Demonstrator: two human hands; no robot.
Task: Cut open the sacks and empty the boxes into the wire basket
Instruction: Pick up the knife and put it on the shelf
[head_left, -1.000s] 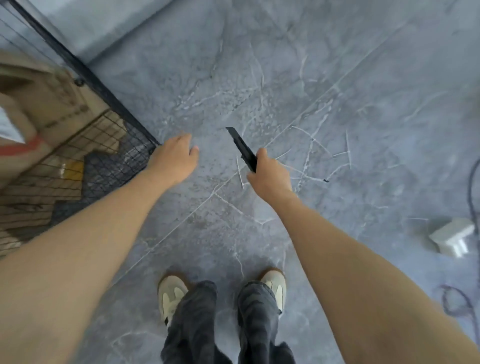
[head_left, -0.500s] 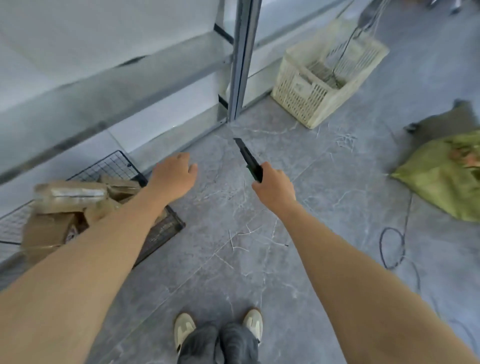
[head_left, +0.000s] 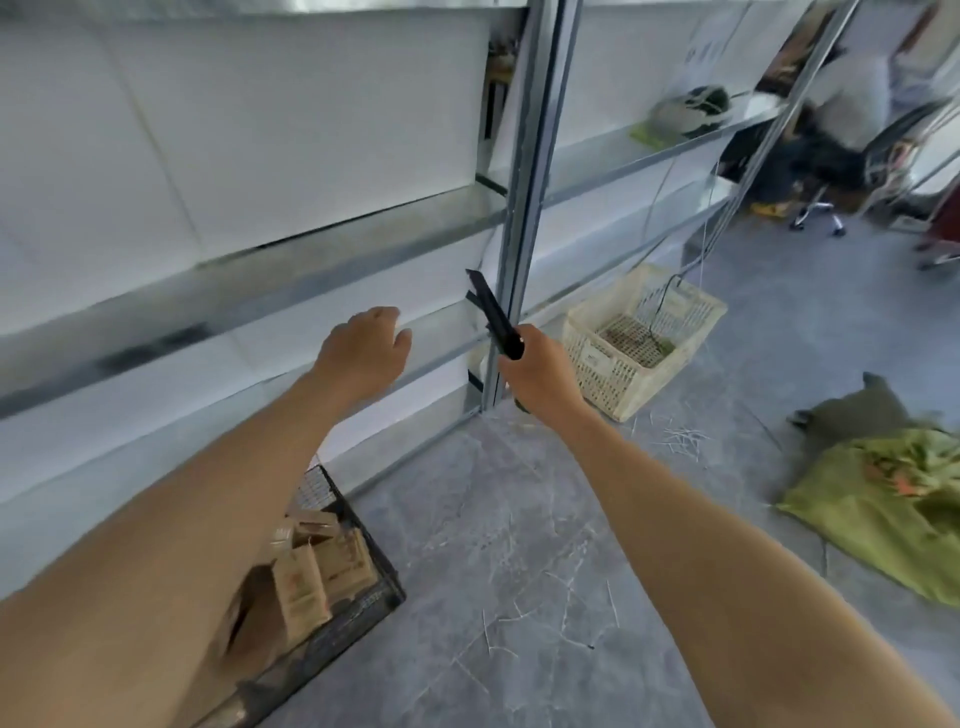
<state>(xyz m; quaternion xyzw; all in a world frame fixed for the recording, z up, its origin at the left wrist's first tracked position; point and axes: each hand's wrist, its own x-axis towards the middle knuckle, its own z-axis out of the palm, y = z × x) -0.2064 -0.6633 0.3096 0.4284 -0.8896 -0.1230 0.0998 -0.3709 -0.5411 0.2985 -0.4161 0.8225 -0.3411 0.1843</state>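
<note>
We are holding both bare arms out ahead of us over a grey marbled floor (head_left: 519, 571). Our right hand (head_left: 540, 382) is gripping a black utility knife (head_left: 492, 316), fingers wrapped round the handle. The tip is pointing up and away toward the upright post (head_left: 524, 208) of a metal shelving rack. Our left hand (head_left: 363, 353) is hanging in the air in front of a lower shelf (head_left: 234, 291). It is holding nothing, and its fingers are curling loosely downward.

The black wire basket (head_left: 363, 605) is sitting on the floor at the lower left, close to the foot of the rack and partly hidden behind our left forearm. Brown cardboard boxes (head_left: 306, 577) are standing and leaning inside it.

A green sack (head_left: 883, 519) is lying flat on the floor at the right, well apart from both hands and from the basket. Its top looks rumpled with something orange showing, though the blur is making that hard to judge. A darker sack (head_left: 852, 410) is lying just behind it. A cream plastic crate (head_left: 602, 364) is resting on the floor beside the post, just past our right hand.
</note>
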